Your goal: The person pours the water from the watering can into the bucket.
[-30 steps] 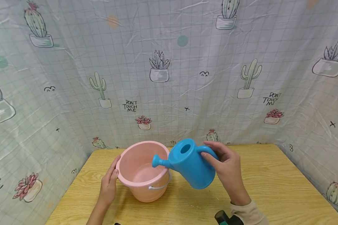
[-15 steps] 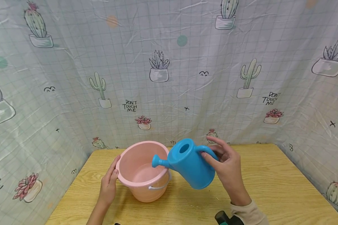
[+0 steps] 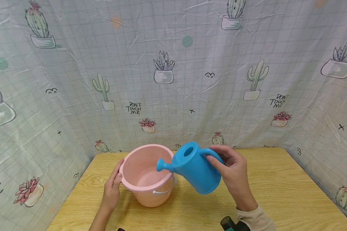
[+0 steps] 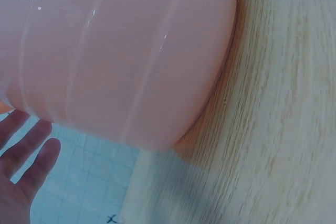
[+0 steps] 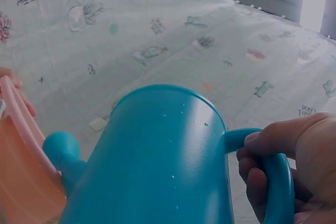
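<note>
A pink bucket stands on the table. My left hand holds its left side at the rim, and the left wrist view shows fingers against the outer wall. My right hand grips the looped handle of a blue watering can, thumb on top and fingers wrapped through the loop. The can tilts left, with its spout head over the bucket's opening. Small droplets dot the can in the right wrist view. No stream from the spout is visible.
The light wooden table carries a few wet spots below the can. A cactus-print curtain encloses the back and sides. The bucket's pale carrying handle hangs at its front. A black and green device sits by the right cuff.
My right index finger lifted off the can's handle half a second ago and now lies back along it. The can, the bucket and my left hand stay nearly still.
</note>
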`<act>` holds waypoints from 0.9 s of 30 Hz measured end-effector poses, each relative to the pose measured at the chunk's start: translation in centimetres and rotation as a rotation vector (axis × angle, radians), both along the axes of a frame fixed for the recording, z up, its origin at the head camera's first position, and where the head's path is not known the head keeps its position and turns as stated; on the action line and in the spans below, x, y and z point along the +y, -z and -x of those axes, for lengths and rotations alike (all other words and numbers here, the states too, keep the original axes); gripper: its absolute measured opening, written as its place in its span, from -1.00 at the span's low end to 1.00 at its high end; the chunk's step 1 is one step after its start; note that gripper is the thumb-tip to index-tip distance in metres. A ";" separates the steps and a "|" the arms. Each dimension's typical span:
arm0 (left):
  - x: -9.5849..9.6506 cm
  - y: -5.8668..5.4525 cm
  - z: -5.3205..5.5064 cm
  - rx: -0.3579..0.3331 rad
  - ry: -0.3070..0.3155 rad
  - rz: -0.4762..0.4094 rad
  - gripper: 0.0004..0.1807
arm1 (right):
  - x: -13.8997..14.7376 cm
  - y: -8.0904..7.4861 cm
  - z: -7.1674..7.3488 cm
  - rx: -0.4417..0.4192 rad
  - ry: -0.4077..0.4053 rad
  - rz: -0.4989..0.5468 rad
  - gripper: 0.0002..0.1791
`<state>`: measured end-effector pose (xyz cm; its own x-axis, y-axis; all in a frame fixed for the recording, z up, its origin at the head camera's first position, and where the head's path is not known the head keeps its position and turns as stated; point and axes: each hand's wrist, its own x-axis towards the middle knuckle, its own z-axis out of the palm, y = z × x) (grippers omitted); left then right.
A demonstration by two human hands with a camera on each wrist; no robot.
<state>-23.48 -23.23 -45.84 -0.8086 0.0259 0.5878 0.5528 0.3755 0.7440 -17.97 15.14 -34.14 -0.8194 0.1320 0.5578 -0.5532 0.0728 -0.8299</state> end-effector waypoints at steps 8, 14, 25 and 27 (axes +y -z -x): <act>-0.1 0.1 0.3 0.001 0.007 -0.004 -0.49 | -0.1 -0.1 0.0 -0.036 0.058 0.016 -0.64; -0.1 0.2 0.3 0.008 0.003 0.001 -0.49 | -0.2 -0.2 0.0 -0.042 0.067 0.016 -0.64; -0.2 0.0 0.2 -0.009 -0.016 0.001 -0.49 | 0.1 -0.4 -0.1 -0.005 -0.106 0.084 -0.63; -0.1 -0.1 0.2 -0.012 -0.016 0.004 -0.49 | 0.2 -0.5 -0.1 0.008 -0.113 0.071 -0.63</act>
<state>-23.68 -23.38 -45.76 -0.8157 0.0150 0.5782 0.5378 0.3875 0.7487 -17.89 15.32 -33.66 -0.8270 0.0785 0.5567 -0.5609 -0.0486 -0.8264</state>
